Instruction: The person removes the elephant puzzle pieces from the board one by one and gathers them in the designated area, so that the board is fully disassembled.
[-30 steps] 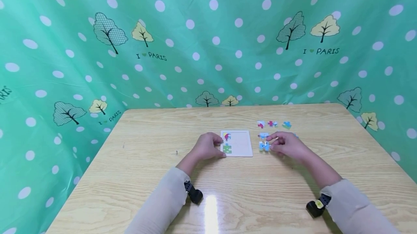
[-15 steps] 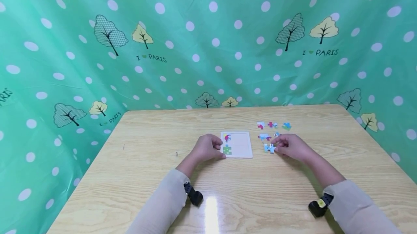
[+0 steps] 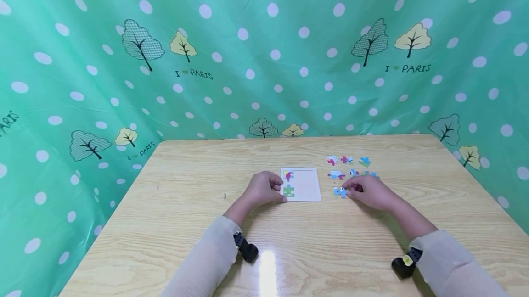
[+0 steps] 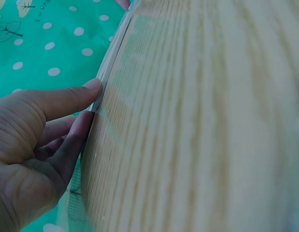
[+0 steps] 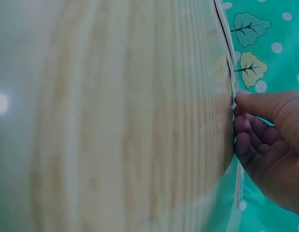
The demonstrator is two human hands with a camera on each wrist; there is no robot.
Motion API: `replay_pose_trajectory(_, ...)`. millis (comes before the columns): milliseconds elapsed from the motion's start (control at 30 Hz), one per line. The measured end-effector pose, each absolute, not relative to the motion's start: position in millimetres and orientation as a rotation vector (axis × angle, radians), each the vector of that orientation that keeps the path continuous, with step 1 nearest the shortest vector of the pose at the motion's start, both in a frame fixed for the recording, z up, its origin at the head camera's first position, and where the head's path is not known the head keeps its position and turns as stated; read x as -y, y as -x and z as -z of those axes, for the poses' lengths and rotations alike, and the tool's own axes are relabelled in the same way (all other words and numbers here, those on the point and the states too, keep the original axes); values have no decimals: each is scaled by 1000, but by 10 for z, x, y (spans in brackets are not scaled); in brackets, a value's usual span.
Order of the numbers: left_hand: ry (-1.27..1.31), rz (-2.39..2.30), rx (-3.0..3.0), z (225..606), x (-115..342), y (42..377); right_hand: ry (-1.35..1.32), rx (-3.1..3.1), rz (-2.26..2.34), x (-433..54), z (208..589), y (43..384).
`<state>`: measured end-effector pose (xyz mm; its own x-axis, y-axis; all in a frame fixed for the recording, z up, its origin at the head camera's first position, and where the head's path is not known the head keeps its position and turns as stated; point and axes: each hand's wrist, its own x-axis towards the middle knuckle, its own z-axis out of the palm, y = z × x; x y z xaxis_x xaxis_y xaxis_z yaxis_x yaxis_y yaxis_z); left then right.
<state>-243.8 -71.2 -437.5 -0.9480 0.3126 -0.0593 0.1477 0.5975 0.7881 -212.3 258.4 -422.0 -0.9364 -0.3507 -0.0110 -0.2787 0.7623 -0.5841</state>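
A square white puzzle tray [image 3: 306, 185] lies on the table in the head view. Two pieces sit along its left side: a multicoloured puzzle piece [image 3: 288, 176] and a green puzzle piece [image 3: 289, 191]. My left hand [image 3: 264, 188] holds the tray's left edge, with the thumb at the near corner; the left wrist view shows thumb and fingers [image 4: 92, 87] at that edge. To the right of the tray, my right hand [image 3: 369, 190] pinches the edge of a light-blue puzzle piece [image 3: 340, 192] down at the table. In the right wrist view this piece is hidden or too thin to make out.
Several loose puzzle pieces lie beyond the right hand, among them a red and white piece [image 3: 332, 160], a blue and green piece [image 3: 364, 161] and a blue and purple piece [image 3: 336, 175]. A green dotted curtain [image 3: 264, 67] hangs behind the wooden table [image 3: 198, 164].
My right hand has shifted slightly right and nearer with the light-blue piece, and the piece has turned a little. My left hand stays at the tray's edge.
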Motion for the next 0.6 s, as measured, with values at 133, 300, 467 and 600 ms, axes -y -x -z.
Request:
replay_pose_trajectory(133,-383,-1273,-2632,4381,711,2439,490,-2836,923,-2583,4238,2125)
replay_pose_trajectory(300,-376,-1272,-2635,4389,722,2439,415,-2809,1041,-2578,4224,2124)
replay_pose_trajectory(467,-397,-1276,-2635,4389,728,2446,353,-2766,1195,-2546,4189,2121)
replay_pose_trajectory(600,-403,-1279,-2633,4386,726,2443,394,-2741,1257,-2501,4164,2119)
